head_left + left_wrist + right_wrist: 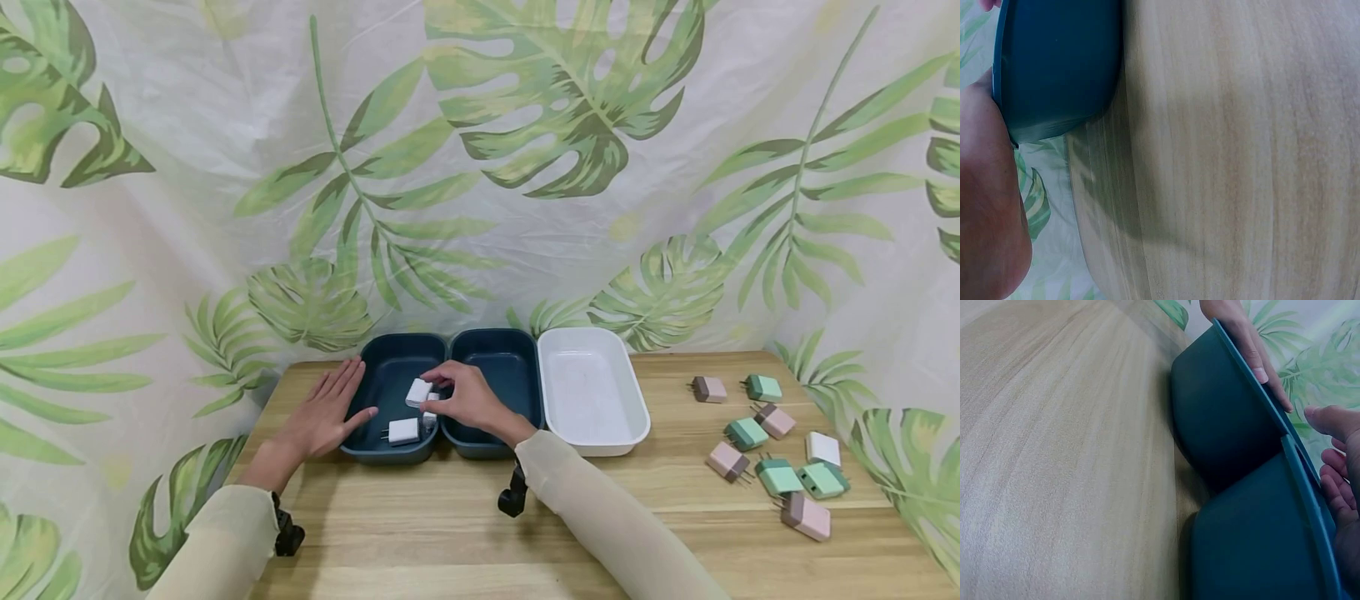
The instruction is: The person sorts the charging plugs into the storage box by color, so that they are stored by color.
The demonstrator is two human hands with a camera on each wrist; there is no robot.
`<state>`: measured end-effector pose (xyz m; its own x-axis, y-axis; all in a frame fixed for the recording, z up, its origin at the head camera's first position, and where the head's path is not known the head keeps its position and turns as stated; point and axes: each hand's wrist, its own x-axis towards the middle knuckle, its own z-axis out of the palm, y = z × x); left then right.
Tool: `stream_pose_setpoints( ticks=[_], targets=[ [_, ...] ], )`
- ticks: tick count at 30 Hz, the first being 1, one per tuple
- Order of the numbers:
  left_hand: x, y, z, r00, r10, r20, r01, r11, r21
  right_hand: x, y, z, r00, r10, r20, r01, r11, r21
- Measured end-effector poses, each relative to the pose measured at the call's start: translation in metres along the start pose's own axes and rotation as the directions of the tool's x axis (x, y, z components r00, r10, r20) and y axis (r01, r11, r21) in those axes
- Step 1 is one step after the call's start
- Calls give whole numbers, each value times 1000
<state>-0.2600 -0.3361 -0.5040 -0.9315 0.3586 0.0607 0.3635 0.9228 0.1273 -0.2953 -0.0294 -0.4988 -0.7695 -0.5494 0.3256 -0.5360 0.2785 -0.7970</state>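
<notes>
A person's left hand (321, 421) is resting, fingers straight, against the left side of the left navy tray (390, 375), probably to brace it. Over that tray's right edge, the right hand (472, 398) is hovering, thumb and fingers parted, seemingly gripping nothing, beside a white charger (417, 392) inside the tray. Another white charger (403, 431) is lying near the tray's front wall, perhaps sharing it for colour; a pink charger (808, 517) is lying well right of that tray
</notes>
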Motion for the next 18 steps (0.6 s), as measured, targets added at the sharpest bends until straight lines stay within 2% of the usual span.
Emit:
stream_pose_setpoints(
  ticks=[8, 15, 18],
  targets=[
    [0, 0, 2, 999, 19, -38, -20, 1000, -18, -3, -5, -8, 1000, -23, -2, 23, 999, 23],
    [0, 0, -1, 1000, 4, -1, -4, 1000, -4, -9, -10, -20, 999, -12, 33, 12, 1000, -1],
    [0, -1, 0, 1000, 9, -4, -9, 1000, -10, -13, -11, -26, 999, -8, 35, 8, 1000, -8]
  ],
)
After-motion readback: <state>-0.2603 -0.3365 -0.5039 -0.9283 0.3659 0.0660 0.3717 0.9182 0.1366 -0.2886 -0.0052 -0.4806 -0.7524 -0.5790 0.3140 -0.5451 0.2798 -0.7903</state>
